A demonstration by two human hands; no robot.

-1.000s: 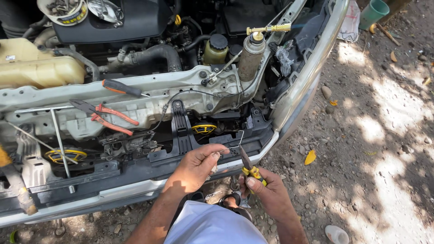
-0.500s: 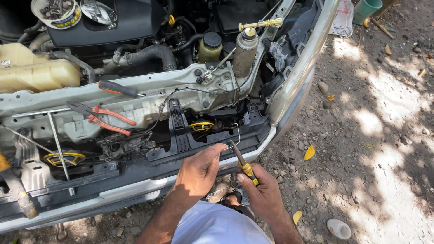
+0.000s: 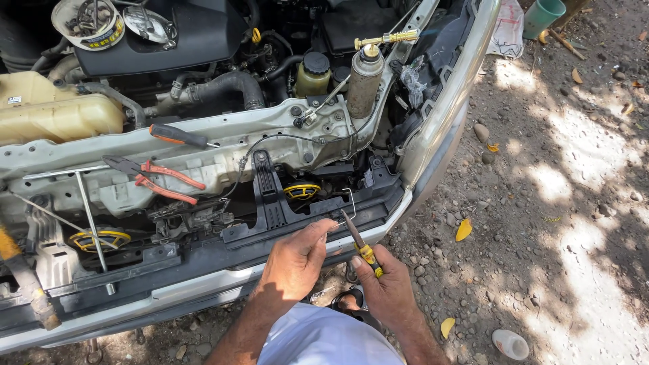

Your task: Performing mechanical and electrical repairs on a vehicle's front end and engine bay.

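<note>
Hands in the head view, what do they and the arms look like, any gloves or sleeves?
Both are bare: the left hand and right hand wear no gloves, rings or watch, and the forearms show no sleeves. The fingers look smudged with grime. A white garment shows below between the arms.

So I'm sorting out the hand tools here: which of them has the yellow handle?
The pliers held in the right hand. The pliers lying on the car's front panel have red handles, and the screwdriver there has a black and orange one.
</note>
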